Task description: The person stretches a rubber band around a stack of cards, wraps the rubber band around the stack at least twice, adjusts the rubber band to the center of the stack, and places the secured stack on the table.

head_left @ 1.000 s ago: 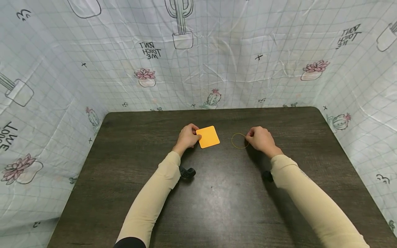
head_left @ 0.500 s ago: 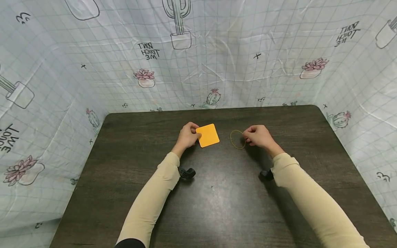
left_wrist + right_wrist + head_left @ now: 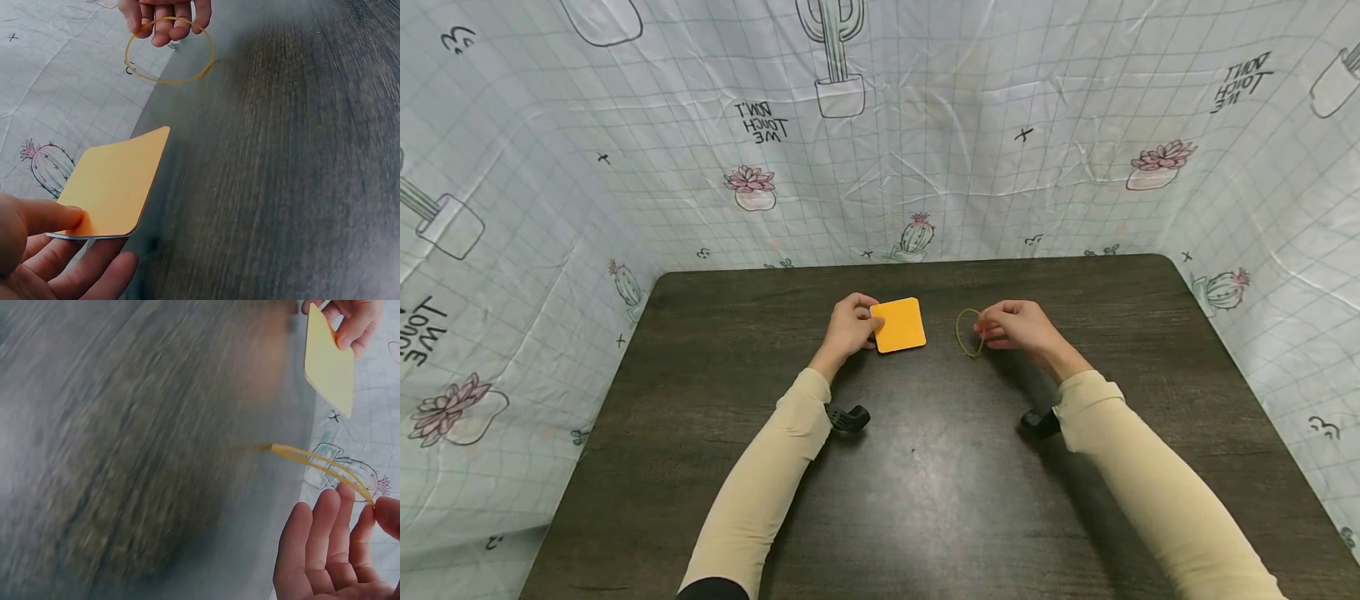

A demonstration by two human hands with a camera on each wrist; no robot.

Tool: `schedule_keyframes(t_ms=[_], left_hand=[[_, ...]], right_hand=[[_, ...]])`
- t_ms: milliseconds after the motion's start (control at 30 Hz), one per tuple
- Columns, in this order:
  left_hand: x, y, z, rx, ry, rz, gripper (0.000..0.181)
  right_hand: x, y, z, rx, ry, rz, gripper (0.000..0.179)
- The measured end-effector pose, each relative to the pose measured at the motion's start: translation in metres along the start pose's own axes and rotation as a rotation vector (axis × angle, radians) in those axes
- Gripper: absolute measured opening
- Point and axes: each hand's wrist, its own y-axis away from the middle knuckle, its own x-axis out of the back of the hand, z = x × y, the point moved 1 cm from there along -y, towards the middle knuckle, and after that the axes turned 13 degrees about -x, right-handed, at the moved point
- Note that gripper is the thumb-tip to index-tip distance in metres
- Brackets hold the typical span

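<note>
My left hand (image 3: 848,329) pinches a thin stack of square orange cards with rounded corners (image 3: 899,325) by its left edge, thumb on top and fingers beneath. In the left wrist view, the stack (image 3: 115,187) is held tilted, with a pale edge showing under the orange face. To the right, my right hand (image 3: 1018,327) holds a yellow rubber band (image 3: 958,332) between thumb and index finger. The band hangs as a loose loop toward the cards, apart from them. Seen from the right wrist, the other fingers (image 3: 322,537) are spread below the rubber band (image 3: 325,464).
A dark wood-grain table (image 3: 917,500) lies under both hands. Behind and beside it hangs a white grid-patterned cloth (image 3: 985,167) printed with cacti and lettering. Black wrist devices (image 3: 850,418) protrude from under the beige sleeves (image 3: 767,475).
The right hand has drawn slightly left and turned, its fingers spreading, and the rubber band's loop now looks narrower and more upright. The left hand with the cards has shifted slightly left and up.
</note>
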Motion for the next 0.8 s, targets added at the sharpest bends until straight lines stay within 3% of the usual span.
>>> schedule_keyframes(t_ms=[233,400,600,800], left_hand=[[0.007,0.002,0.004,0.02,0.116,0.017,0.03],[0.012,0.003,0.011,0.027,0.164,0.043,0.028],[0.021,0.007,0.019,0.013,0.201,0.049,0.026],[0.027,0.01,0.028,0.0,0.216,0.049,0.027]], right_hand=[[-0.001,-0.007,0.004,0.029,-0.067,-0.03,0.04],[-0.002,-0.002,-0.002,0.05,-0.143,-0.066,0.033],[-0.004,0.003,-0.008,0.073,-0.286,-0.149,0.022],[-0.007,0.009,-0.017,0.046,-0.429,-0.226,0.013]])
